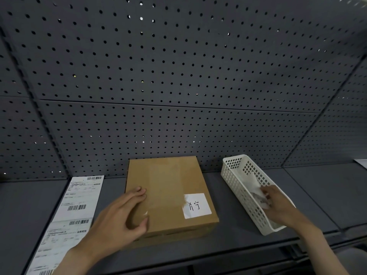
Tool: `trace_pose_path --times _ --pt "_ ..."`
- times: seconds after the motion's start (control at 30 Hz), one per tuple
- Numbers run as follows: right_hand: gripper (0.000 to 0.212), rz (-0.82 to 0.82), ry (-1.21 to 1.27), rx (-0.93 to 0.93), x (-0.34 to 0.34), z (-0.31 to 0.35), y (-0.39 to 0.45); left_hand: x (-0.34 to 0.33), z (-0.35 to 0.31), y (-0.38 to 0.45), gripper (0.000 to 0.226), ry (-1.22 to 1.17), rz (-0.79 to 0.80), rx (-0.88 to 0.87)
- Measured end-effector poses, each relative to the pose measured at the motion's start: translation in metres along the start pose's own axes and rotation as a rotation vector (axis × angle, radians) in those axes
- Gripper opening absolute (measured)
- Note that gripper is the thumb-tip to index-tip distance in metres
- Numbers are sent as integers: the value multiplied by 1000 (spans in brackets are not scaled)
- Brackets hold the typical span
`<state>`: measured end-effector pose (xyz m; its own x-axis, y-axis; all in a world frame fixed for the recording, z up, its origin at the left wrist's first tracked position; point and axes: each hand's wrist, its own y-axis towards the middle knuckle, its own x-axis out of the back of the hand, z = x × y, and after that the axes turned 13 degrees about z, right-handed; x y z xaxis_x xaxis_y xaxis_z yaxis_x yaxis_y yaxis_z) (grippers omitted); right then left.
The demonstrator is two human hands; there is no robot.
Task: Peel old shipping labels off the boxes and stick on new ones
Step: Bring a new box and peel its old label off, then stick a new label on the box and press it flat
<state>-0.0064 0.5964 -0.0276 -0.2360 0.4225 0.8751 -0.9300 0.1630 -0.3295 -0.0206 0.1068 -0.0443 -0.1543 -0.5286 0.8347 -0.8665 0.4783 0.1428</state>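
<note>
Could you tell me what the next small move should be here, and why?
Probably let go of the crumpled paper in the white basket and bring the right hand toward the label strip, since the left hand steadies the box.

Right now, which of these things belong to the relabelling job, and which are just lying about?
Part of the job:
- cardboard box under the left hand
- small white label stuck on its top
- strip of printed shipping labels to its left
- white basket, where the right hand holds crumpled paper

Just there:
- pegboard wall
- white sheet at the far right edge
</note>
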Motion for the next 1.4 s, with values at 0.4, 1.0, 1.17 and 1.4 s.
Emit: trace_pose_path --times 0.4,1.0,1.17,1.4 --pt "60 -269 -193 131 19 7 -15 3 -3 0 64 9 -7 -25" --pt "21 -279 -178 613 -54 176 -32 44 27 -16 49 147 -36 -10" --pt "29 -211 -188 750 -85 233 -44 56 53 -52 46 198 -41 147" --pt "30 -138 -235 970 -128 302 -64 63 83 -108 44 235 -32 306"
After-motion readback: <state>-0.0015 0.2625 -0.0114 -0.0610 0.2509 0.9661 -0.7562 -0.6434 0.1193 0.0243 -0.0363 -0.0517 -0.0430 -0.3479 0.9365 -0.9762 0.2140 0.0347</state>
